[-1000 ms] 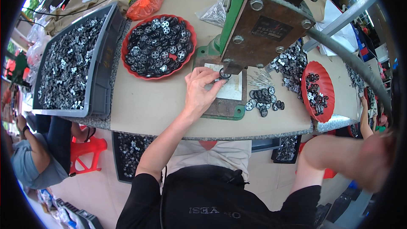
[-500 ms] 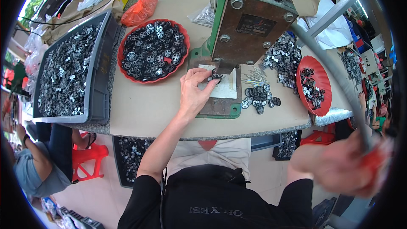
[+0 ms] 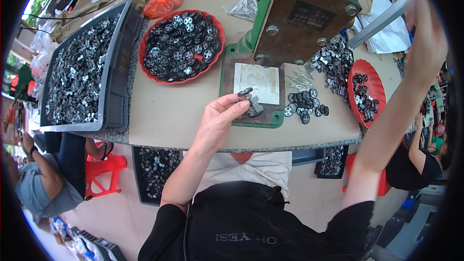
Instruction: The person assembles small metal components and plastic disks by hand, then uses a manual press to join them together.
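My left hand [image 3: 212, 123] pinches a small wheeled chassis [image 3: 254, 110] between thumb and fingers. It is a grey part with black wheels, one wheel at its upper end, held over the near edge of the press base. Behind it lies a white pad [image 3: 258, 79] on the base of a green press [image 3: 263, 14] with a brown front plate [image 3: 295, 24]. My right hand [image 3: 427, 29] is raised at the upper right, smeared by motion, its fingers unclear. Right of the base lie loose black wheels [image 3: 304, 100] and thin metal pins [image 3: 300, 81].
A red dish [image 3: 181, 81] of wheels stands left of the press, beside a grey crate [image 3: 116, 77] of small parts. More grey parts [image 3: 333, 60] and another red dish [image 3: 378, 87] are at right. A slanted metal bar [image 3: 382, 21] stands behind. People sit on both sides.
My left hand has drawn the wheeled chassis off the white pad toward me. My right hand has swung up from the lower right, where it was at the red end of a lever.
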`<state>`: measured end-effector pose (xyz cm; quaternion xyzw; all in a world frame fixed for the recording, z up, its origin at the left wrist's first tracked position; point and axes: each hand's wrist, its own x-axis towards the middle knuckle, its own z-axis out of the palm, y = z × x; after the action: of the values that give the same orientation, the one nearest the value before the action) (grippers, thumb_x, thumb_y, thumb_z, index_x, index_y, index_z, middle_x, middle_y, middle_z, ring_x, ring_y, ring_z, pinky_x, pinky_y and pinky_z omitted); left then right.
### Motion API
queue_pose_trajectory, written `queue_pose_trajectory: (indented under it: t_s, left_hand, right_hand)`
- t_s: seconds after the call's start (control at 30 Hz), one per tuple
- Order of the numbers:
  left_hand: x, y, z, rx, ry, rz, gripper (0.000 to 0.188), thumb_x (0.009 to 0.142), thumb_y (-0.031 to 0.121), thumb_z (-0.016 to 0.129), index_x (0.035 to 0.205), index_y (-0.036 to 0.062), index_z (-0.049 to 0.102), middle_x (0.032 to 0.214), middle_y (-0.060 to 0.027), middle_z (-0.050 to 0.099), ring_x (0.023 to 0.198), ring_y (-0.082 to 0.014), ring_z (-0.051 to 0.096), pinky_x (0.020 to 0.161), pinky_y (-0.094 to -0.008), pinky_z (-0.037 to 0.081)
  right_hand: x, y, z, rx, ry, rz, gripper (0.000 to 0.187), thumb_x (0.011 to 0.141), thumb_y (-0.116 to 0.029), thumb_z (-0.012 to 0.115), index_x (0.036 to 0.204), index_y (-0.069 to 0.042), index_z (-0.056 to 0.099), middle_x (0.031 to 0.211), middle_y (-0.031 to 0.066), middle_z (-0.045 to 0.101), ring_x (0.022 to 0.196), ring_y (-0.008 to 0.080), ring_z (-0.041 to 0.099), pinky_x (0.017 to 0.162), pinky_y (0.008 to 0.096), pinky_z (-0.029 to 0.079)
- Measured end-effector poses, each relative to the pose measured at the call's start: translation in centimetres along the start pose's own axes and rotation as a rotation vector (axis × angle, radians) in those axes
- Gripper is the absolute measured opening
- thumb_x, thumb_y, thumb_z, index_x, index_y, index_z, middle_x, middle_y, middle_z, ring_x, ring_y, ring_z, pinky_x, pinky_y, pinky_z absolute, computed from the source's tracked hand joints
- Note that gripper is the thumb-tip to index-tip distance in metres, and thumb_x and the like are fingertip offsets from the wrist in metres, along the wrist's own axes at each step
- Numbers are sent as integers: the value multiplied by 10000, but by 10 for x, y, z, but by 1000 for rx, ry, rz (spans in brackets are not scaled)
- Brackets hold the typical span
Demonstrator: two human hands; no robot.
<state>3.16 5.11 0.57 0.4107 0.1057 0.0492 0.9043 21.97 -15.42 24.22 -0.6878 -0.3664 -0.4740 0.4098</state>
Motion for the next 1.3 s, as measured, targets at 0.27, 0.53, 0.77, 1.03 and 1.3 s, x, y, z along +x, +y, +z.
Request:
queue_pose_trajectory:
  t_s: [0.27, 0.53, 0.77, 1.03, 1.3]
  left_hand:
    - [-15, -22, 19, 97, 16, -39, 181, 867, 40, 634, 1045, 28, 665, 954, -53, 685, 873, -99, 623, 801, -266, 493]
    - [-13, -30, 26, 61, 30, -216, 172, 868, 140, 672, 1006, 36, 679, 876, -25, 681, 722, -36, 556, 581, -195, 414]
    - [-15, -36, 31, 131, 116, -209, 186, 868, 138, 673, 1010, 25, 631, 824, -25, 672, 658, -32, 547, 529, -185, 406]
    - [-17, -34, 33, 158, 143, -191, 245, 865, 82, 663, 1004, 77, 462, 795, -57, 665, 625, -42, 564, 485, -190, 372]
    - [-19, -32, 38, 263, 68, -157, 335, 864, 130, 672, 1089, 49, 439, 791, -47, 662, 592, -31, 558, 366, -170, 342]
  right_hand:
    - [-254, -67, 3, 767, -692, 999, 567, 708, -20, 748, 1229, -17, 524, 1107, 91, 604, 773, 87, 579, 620, 214, 460]
    - [-249, -51, 7, 723, -865, 731, 812, 600, -115, 851, 1316, -43, 475, 1217, 82, 577, 735, 88, 490, 640, 230, 429]
    - [-260, -58, 4, 587, -775, 715, 797, 582, -129, 859, 1286, -38, 496, 1118, 58, 630, 728, 91, 504, 634, 223, 425]
    - [-268, -55, 2, 725, -758, 799, 806, 600, -106, 840, 1311, -70, 463, 1192, 67, 603, 722, 100, 521, 646, 244, 435]
    - [-269, -48, -6, 646, -729, 742, 706, 606, -100, 831, 1243, -64, 529, 1159, 55, 607, 767, 114, 523, 675, 247, 435]
